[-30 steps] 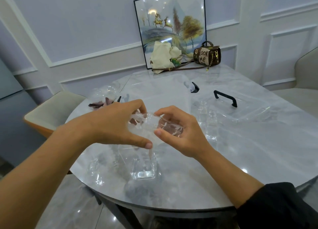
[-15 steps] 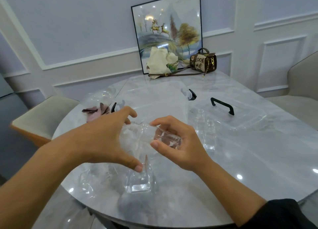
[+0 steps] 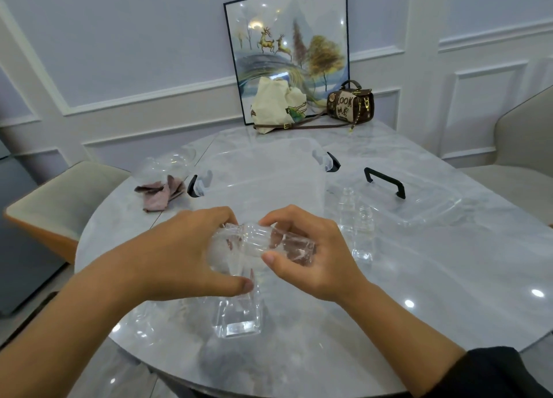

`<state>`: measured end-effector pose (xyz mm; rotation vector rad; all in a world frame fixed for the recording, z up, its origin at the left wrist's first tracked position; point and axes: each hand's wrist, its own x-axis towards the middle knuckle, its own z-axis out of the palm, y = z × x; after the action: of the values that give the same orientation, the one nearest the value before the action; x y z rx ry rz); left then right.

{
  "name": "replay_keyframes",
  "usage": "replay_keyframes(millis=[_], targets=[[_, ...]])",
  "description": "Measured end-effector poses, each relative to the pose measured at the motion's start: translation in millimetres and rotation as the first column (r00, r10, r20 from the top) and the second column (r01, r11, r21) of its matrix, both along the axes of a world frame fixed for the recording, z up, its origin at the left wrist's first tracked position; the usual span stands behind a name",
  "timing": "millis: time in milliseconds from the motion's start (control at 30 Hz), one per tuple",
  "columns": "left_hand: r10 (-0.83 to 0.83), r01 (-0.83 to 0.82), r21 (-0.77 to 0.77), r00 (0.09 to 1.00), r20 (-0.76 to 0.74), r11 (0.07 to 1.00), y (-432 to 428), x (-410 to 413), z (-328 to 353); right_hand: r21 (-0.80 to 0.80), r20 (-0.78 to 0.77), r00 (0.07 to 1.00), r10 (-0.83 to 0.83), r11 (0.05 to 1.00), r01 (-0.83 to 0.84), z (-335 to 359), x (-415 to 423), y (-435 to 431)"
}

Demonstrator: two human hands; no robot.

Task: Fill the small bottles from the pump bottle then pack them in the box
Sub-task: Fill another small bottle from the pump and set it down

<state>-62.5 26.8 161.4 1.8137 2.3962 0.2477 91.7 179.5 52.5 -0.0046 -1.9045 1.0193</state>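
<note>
A round, grey marble-patterned table (image 3: 419,278) carries all items listed below.

- Black-framed picture of deer and trees (image 3: 299,38): stands at the far edge, leaning against the white panelled wall (image 3: 119,53).
- Crumpled cream cloth bag (image 3: 275,104): at the far edge, touching the picture's lower part.
- Small brown handbag with printed letters (image 3: 351,103): just beside the cloth bag, at the far edge.
- Pinkish-brown cloth pieces (image 3: 161,194): near the left edge.

One beige upholstered chair (image 3: 59,200) stands off the left edge.

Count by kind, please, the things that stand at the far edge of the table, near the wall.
bags: 2, a cream cloth bag and a brown handbag
framed picture: 1
total: 3
</note>
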Motion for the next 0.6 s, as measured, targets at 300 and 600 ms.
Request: replay_keyframes(millis=[300, 600], targets=[[0.012, -0.014, -0.057, 0.999, -0.045, 0.998, 6.4, 2.3, 16.6, -0.149, -0.019, 0.997, 0.079, 0.986, -0.081, -0.3, 0.0, 2.0], [0.038, -0.05, -0.113, 0.994, -0.104, 0.992, 8.0, 5.8, 30.5, -0.187, -0.023, 0.994, 0.106, 0.976, -0.108, 4.0, 0.0, 2.5]])
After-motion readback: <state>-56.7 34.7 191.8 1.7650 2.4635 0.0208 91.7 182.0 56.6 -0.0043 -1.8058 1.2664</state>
